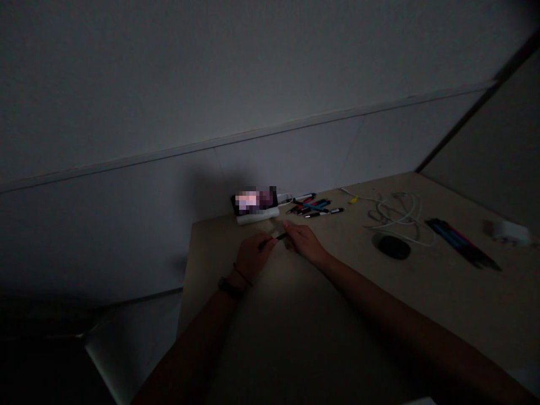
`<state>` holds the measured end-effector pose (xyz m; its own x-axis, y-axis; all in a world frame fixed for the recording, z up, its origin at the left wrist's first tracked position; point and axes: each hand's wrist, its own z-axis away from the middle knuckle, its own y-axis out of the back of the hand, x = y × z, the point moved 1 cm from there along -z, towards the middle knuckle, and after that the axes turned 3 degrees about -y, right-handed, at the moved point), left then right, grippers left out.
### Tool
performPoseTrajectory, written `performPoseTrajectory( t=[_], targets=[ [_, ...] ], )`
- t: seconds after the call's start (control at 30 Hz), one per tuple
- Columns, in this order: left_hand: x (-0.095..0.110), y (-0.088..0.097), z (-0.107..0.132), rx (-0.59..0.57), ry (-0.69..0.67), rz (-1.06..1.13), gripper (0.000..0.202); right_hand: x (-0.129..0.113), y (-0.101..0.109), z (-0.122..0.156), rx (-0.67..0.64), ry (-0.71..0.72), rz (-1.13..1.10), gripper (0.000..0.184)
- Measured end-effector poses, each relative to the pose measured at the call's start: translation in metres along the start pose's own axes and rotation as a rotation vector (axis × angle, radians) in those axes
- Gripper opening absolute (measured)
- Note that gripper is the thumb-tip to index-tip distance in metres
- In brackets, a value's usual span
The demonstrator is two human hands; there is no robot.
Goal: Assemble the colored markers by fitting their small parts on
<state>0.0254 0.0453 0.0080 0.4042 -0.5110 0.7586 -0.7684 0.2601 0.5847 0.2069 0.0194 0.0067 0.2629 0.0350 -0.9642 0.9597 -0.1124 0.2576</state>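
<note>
The scene is very dim. Over a light wooden desk (295,315) my left hand (252,256) and my right hand (302,242) meet, both with fingers curled around a thin dark pen (276,239) held between them. The left hand grips one end and the right hand pinches the other. A dark band and a thin red cord sit on my left wrist. Just beyond my hands lie several pens (314,206) in a loose pile.
A phone (255,201) with a lit screen rests on a white block by the wall. White cables (396,214) coil at the right, next to a dark round mouse (394,247), more pens (462,243) and a white object (506,230). The desk's left edge drops off near my left arm.
</note>
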Motion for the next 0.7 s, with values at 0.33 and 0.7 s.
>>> performPoseTrajectory(
  t=[0.33,0.7],
  targets=[
    [0.0043,0.0009,0.0010,-0.017,-0.014,-0.047,0.024,-0.0052,-0.0004,-0.0003,0.024,0.001,0.012,0.075],
    [0.0042,0.0001,0.0028,-0.031,0.040,-0.083,0.021,-0.0026,0.0012,-0.0002,-0.022,-0.004,0.024,0.073]
  ],
)
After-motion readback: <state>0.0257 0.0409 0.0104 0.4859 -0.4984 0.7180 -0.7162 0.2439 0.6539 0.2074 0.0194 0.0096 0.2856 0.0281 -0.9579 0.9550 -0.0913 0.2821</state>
